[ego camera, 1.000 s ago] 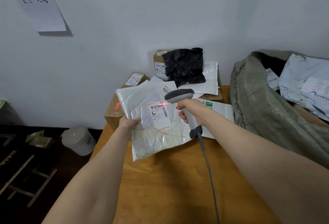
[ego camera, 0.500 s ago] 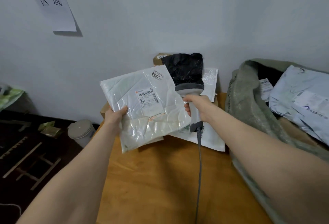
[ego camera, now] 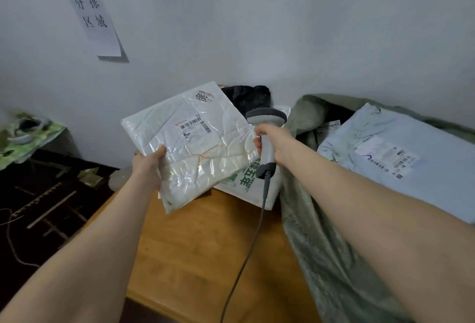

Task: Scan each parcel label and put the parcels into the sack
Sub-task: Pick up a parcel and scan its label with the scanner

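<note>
Crinkly plastic parcel (ego camera: 180,168) higher now, in grip of left hand (ego camera: 147,166); grey scanner (ego camera: 266,118) in right hand (ego camera: 276,141).

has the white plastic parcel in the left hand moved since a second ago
Yes. The crinkled white plastic parcel, held by the left hand, has risen: its top corner now reaches the top of the black plastic bag.

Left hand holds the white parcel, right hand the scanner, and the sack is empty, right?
No: the head view shows a pale blue parcel in the sack. The left hand does hold the white parcel, the right hand the scanner.
</note>
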### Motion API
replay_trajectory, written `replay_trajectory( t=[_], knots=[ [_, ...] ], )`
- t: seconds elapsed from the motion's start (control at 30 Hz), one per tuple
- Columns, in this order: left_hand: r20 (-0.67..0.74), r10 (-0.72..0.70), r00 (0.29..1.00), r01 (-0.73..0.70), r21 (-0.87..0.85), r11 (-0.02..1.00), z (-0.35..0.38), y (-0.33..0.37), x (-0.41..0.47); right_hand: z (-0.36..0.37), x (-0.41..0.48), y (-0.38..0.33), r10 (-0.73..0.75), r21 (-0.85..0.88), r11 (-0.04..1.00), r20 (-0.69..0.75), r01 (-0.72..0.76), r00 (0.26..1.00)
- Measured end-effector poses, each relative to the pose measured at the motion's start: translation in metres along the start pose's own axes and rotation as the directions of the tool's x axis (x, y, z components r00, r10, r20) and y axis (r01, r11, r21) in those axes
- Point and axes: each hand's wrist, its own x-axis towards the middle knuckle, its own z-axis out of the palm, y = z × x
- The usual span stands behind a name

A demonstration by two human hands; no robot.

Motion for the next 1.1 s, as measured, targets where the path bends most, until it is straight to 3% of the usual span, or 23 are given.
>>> replay_trajectory(
  t=[0.27,0.37,0.7,0.93,1.1],
  knots=[
    [0.079,0.02,0.997,-0.01,-0.126,0.992,0.012,0.001,-0.071,-0.051,-0.069,-0.005,-0.103,0.039,0.993,-0.098,0.107,0.99],
    [0.087,0.032,0.996,-0.023,-0.101,0.995,0.024,0.002,-0.101,-0.076,-0.09,-0.01,-0.121,0.061,0.99,-0.134,0.13,0.984],
    [0.259,0.069,0.963,-0.051,-0.079,0.996,0.145,0.003,-0.201,-0.216,-0.142,-0.058,-0.207,0.058,0.972,-0.251,0.228,0.946],
    [0.23,0.087,0.969,-0.085,-0.021,0.996,0.244,-0.04,-0.264,-0.32,-0.141,-0.074,-0.098,0.135,0.982,-0.24,0.133,0.966],
    [0.132,0.056,0.99,-0.059,0.023,0.998,0.267,-0.044,-0.294,-0.347,-0.149,-0.083,0.07,0.272,0.961,-0.047,-0.054,0.996]
  ],
)
